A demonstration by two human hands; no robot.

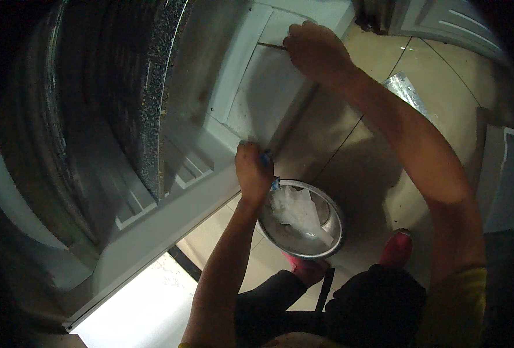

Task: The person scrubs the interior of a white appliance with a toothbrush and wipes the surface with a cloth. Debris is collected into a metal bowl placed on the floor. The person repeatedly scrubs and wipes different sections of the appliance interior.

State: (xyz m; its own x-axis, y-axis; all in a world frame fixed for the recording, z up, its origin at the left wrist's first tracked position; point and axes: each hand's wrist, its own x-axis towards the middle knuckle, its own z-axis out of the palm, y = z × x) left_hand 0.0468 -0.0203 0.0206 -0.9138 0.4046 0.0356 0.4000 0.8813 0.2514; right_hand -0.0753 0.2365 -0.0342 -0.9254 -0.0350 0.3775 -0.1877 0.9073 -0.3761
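Observation:
My right hand (317, 50) is closed in a fist over a pale panel (278, 78) of an open white appliance, which looks like a freezer. A thin brown stick-like piece (272, 45) juts out to the left of that fist; the rest of it is hidden. Lower down, my left hand (252, 169) grips something blue (265, 158), mostly covered by the fingers, near the panel's lower corner. Just below it stands a round stainless steel bowl (336, 209), touched by another bit of blue at its rim. Whitish, ice-like slabs (296, 206) lie in the bowl.
Dark shelves with a frosty-looking edge (157, 100) fill the left side. On the tiled floor (348, 148) lies a shiny flat sheet (404, 89). Pink footwear (397, 250) shows by the bowl. A pale panelled piece (452, 26) stands at upper right.

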